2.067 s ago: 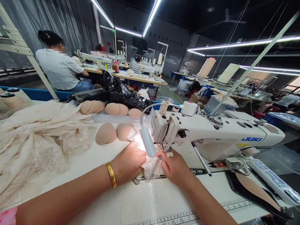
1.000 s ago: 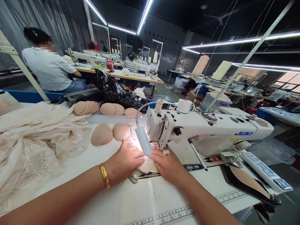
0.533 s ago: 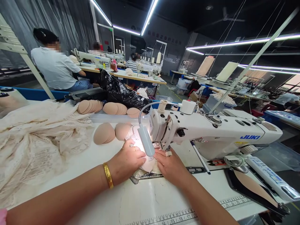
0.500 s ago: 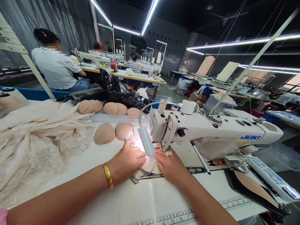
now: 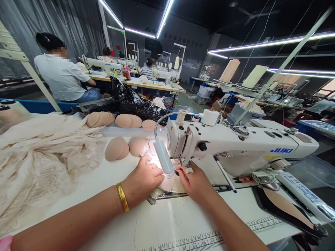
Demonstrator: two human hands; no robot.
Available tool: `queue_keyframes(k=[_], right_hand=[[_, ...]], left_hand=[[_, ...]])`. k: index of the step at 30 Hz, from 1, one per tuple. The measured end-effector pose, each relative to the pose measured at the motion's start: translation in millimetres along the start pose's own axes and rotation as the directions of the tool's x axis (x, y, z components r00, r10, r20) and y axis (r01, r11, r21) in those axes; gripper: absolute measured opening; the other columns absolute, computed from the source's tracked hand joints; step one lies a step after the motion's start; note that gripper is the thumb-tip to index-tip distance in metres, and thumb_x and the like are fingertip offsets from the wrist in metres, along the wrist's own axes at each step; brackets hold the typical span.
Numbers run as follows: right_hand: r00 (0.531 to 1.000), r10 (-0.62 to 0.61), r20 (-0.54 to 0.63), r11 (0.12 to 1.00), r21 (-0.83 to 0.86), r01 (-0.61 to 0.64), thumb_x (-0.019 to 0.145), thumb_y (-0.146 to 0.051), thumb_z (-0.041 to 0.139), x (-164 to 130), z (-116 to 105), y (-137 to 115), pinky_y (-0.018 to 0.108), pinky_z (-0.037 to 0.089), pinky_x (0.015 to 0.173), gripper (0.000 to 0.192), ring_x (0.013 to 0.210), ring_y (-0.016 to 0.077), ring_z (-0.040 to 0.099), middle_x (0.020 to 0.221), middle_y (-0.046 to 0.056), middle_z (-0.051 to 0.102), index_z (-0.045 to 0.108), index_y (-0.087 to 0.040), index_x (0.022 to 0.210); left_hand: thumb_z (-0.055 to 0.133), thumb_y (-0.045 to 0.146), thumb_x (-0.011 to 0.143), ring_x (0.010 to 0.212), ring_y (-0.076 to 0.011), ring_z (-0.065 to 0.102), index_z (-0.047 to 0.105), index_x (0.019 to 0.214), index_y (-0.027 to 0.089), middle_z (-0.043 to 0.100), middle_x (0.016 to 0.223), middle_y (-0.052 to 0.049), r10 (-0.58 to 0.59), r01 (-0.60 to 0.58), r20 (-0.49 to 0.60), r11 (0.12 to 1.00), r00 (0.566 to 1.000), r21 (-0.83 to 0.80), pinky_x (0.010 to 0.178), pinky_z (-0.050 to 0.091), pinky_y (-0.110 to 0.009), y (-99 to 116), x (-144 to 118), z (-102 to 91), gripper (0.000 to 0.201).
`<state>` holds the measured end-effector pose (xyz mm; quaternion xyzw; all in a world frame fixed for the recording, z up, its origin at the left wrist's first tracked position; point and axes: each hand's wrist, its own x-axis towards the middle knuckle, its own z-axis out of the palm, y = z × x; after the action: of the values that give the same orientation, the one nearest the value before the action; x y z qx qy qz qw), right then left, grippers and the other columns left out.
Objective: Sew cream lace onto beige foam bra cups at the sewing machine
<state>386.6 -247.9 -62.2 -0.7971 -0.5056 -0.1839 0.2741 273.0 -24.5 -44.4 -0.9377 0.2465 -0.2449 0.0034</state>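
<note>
Since half a second ago the right hand [image 5: 196, 181] has crept closer to the needle, and both it and the left hand [image 5: 143, 179] press flat, fingers spread, on the pale cup [image 5: 165, 182] under the sewing machine [image 5: 235, 146] — a slip could bring a fingertip under the needle (hidden behind the lamp [image 5: 163, 157]).

Sewing machine [image 5: 243, 146]: white painted metal w/ glossy sheen, smooth. Lamp [image 5: 163, 158] on it: matt grey plastic head, ribbed metal gooseneck. Bench [image 5: 170, 226]: smooth white laminate, semi-gloss, scuffed, printed ruler along front edge. Lace pile [image 5: 39, 160]: cream cloth, open-weave, rough, matt. Foam cups [image 5: 117, 149]: tan, soft, smooth, matt; the piece [image 5: 166, 183] under both hands is the same tan stuff w/ lace edging. Bangle [image 5: 123, 197] on left wrist: gold metal, polished, shiny. Bag [image 5: 133, 101] behind: black plastic, crinkled, glossy. Thread cones [image 5: 229, 70]: beige, matt.
</note>
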Motion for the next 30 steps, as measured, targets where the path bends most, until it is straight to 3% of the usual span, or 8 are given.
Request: queue_keyframes(k=[9,14,18,23,30], right_hand=[[0.999,-0.051,-0.017,0.999,-0.017,0.051,0.101,-0.011,0.048,1.3,-2.5,-0.9,0.038,0.059,0.072,0.019,0.089,0.0270,0.070,0.098,0.010,0.073,0.064,-0.019,0.110],[0.996,-0.085,-0.036,0.996,-0.034,0.084,0.103,-0.012,0.048,3.0,-6.5,-4.6,0.035,0.054,0.072,0.020,0.084,0.0242,0.067,0.095,0.009,0.072,0.065,-0.018,0.109],[0.989,-0.108,0.100,0.994,0.032,0.105,0.102,-0.012,0.048,2.1,-12.8,-8.8,0.032,0.047,0.070,0.021,0.078,0.0224,0.060,0.083,0.004,0.067,0.066,-0.023,0.104],[0.934,-0.202,0.296,0.976,0.145,0.165,0.103,-0.014,0.052,1.0,-18.7,-12.8,0.031,0.041,0.069,0.020,0.075,0.0199,0.056,0.079,0.002,0.062,0.064,-0.024,0.090],[0.939,-0.158,0.306,0.983,0.143,0.119,0.103,-0.015,0.053,0.6,-15.2,-14.4,0.031,0.039,0.067,0.018,0.078,0.0203,0.055,0.085,0.003,0.063,0.067,-0.024,0.097]], left_hand=[[0.048,-0.007,0.081,0.066,-0.0183,0.059,0.061,0.088,0.018,0.071,0.081,0.002,0.034,-0.032,-0.050,0.999,0.998,0.029,0.090,0.034,-0.046,3.5,0.4,-1.7,0.029],[0.052,-0.006,0.078,0.072,-0.0204,0.062,0.060,0.090,0.019,0.070,0.081,0.002,0.017,-0.017,-0.012,1.000,1.000,0.022,0.094,0.032,-0.047,0.1,-0.1,2.0,0.029],[0.051,-0.003,0.081,0.068,-0.0199,0.056,0.059,0.089,0.020,0.066,0.077,0.002,-0.007,0.008,-0.052,1.000,0.999,0.014,0.091,0.030,-0.047,0.8,-0.4,3.4,0.026],[0.054,-0.001,0.078,0.063,-0.0176,0.044,0.055,0.082,0.021,0.060,0.080,0.003,0.028,-0.028,-0.020,0.999,0.999,-0.030,0.093,0.030,-0.047,18.2,-6.2,-2.0,0.022],[0.055,0.001,0.078,0.065,-0.0177,0.045,0.051,0.079,0.020,0.057,0.079,0.004,0.032,-0.030,0.053,0.999,0.998,-0.038,0.091,0.030,-0.049,13.0,-6.6,0.4,0.020]])
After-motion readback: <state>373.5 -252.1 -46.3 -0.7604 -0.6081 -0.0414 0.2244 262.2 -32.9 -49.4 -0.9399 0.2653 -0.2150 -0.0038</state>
